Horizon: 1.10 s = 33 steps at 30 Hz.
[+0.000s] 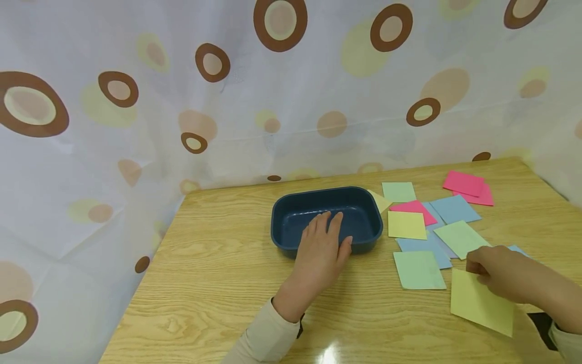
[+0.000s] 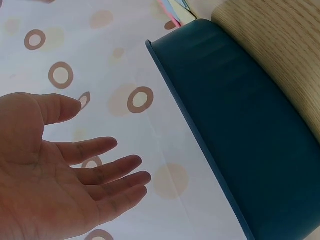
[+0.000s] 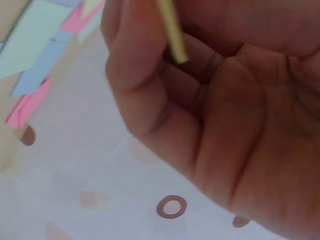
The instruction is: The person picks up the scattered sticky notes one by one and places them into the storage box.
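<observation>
My right hand (image 1: 511, 273) pinches a yellow sticky note (image 1: 482, 304) at the right of the table, and the note hangs tilted below the fingers. In the right wrist view the yellow note (image 3: 172, 32) shows edge-on between thumb and curled fingers. My left hand (image 1: 320, 253) is held with fingers spread over the near rim of a dark blue plastic tub (image 1: 373, 212). The left wrist view has the palm of that hand (image 2: 65, 170) with relaxed fingers, holding nothing, beside the tub wall (image 2: 240, 125).
Green (image 1: 419, 270), yellow (image 1: 406, 225), blue (image 1: 456, 209) and pink sticky notes (image 1: 464, 183) lie scattered and overlapping right of the tub. A curtain with brown rings (image 1: 282, 101) hangs behind the wooden table (image 1: 204, 283).
</observation>
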{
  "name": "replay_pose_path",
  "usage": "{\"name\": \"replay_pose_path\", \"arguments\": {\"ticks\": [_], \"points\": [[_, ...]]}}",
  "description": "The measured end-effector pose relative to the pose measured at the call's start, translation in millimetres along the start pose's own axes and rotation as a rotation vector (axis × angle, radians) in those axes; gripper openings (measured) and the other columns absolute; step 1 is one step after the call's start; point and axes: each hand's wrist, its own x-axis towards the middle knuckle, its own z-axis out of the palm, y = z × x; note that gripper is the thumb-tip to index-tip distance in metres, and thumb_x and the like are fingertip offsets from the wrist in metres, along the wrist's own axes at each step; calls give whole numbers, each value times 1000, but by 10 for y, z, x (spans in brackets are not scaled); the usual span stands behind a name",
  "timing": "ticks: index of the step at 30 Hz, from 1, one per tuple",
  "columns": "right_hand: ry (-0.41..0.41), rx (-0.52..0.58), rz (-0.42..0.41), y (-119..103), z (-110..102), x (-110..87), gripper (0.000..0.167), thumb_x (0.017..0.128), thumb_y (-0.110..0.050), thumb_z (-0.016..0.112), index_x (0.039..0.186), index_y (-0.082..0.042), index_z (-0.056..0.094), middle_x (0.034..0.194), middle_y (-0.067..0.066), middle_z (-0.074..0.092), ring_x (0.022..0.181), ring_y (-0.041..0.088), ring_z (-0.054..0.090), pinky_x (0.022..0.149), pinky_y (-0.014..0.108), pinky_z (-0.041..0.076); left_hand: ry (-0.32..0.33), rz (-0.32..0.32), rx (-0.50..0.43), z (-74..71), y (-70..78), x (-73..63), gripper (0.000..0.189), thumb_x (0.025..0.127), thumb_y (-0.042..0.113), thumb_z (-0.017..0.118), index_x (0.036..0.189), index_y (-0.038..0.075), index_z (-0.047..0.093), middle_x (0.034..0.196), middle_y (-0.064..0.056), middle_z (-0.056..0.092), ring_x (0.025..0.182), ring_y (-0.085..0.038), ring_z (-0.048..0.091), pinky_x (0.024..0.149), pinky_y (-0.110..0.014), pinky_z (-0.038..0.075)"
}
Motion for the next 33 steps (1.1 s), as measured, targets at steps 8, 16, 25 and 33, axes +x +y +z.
{"name": "replay_pose_path", "arguments": {"ticks": [8, 16, 25, 33], "points": [[233, 48, -201, -435, -287, 223, 12, 81, 6, 69, 87, -4, 66, 78, -8, 60, 67, 4, 51, 59, 26, 46, 29, 28, -98, -29, -27, 0, 45, 101, 28, 50, 138, 3, 47, 132, -15, 52, 123, -30, 49, 100, -41, 41], [423, 186, -273, -939, -432, 449, 17, 84, 0, 70, 100, 0, 68, 83, -5, 67, 71, 8, 60, 63, 26, 50, 30, 6, -478, -68, -32, 24, 36, 99, 21, 54, 130, 3, 56, 124, -9, 60, 116, -22, 55, 96, -32, 45], [466, 358, -220, -1188, -428, 590, 12, 88, -6, 68, 100, -3, 68, 83, -2, 66, 72, 13, 60, 63, 24, 48, 127, -92, -876, -79, -69, 74, 20, 92, 7, 63, 112, 2, 66, 100, -10, 68, 79, -13, 64, 69, -20, 52], [462, 447, -148, -1258, -381, 661, 14, 90, -9, 67, 101, -1, 67, 88, 4, 68, 77, 17, 62, 67, 23, 49, 130, -170, -1043, -98, -139, 109, 20, 91, 3, 63, 110, -1, 68, 100, -16, 67, 74, -28, 64, 64, -23, 54]]}}
